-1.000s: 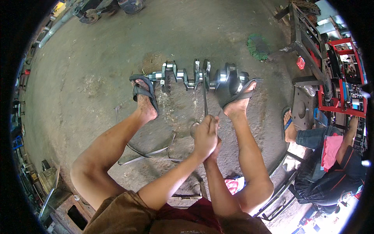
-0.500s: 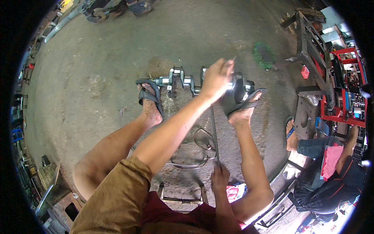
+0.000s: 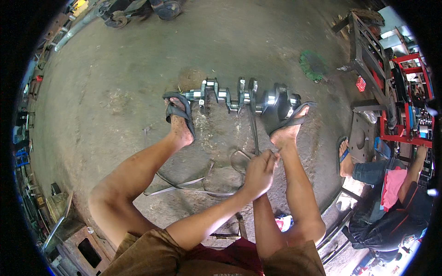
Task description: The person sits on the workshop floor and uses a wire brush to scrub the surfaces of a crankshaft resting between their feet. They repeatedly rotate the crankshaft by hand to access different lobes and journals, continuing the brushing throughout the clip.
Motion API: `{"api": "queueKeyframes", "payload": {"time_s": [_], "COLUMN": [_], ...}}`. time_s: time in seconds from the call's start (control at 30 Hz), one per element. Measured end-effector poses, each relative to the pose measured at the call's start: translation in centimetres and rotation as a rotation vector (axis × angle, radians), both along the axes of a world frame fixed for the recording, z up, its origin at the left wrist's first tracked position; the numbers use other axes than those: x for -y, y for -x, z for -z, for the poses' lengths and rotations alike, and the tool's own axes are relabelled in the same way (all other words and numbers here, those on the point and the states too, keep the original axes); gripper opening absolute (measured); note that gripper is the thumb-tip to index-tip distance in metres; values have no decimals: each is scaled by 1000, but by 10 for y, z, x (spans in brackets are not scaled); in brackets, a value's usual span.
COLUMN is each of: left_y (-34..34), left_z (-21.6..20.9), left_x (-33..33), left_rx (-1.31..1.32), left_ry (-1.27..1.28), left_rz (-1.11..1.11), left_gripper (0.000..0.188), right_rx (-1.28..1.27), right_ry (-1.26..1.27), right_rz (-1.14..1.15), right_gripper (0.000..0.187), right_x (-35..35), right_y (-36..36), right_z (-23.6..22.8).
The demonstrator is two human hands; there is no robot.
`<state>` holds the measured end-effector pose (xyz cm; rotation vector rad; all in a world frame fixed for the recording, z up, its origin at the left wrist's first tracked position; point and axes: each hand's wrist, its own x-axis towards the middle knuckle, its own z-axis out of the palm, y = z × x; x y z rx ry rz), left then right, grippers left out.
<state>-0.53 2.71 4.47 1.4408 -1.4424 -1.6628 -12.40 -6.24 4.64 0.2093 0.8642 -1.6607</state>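
Note:
A steel crankshaft lies crosswise on the floor, its ends beside my two sandalled feet. From its middle a narrow dark strap runs down toward my hands. My left hand is closed in a fist at the strap's lower part, near my right shin. Behind it, my right hand is hidden; only my right forearm shows, crossing under the left wrist. A loose pale strap lies in loops on the floor between my legs.
At right stand a dark metal frame and a red rack. Another person's sandalled foot is close by there. A green patch marks the floor beyond the crankshaft. Black wheels stand at the far edge.
My left hand has come down from over the crankshaft toward me, uncovering its middle. My right hand has moved up behind the left. The loose strap on the floor has shifted to the left.

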Motion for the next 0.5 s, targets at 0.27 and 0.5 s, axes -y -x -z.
{"api": "queueKeyframes", "payload": {"time_s": [0.27, 0.5], "left_y": [-4, 3], "left_z": [92, 92], "left_x": [32, 154], "left_rx": [7, -274], "left_ry": [56, -2], "left_rz": [-108, -81], "left_gripper": [23, 25], "right_rx": [-792, -1018], "right_ry": [-575, -796], "right_rz": [-353, -442], "right_gripper": [22, 15], "right_x": [-207, -276], "right_y": [-108, -113], "right_z": [60, 44]}}
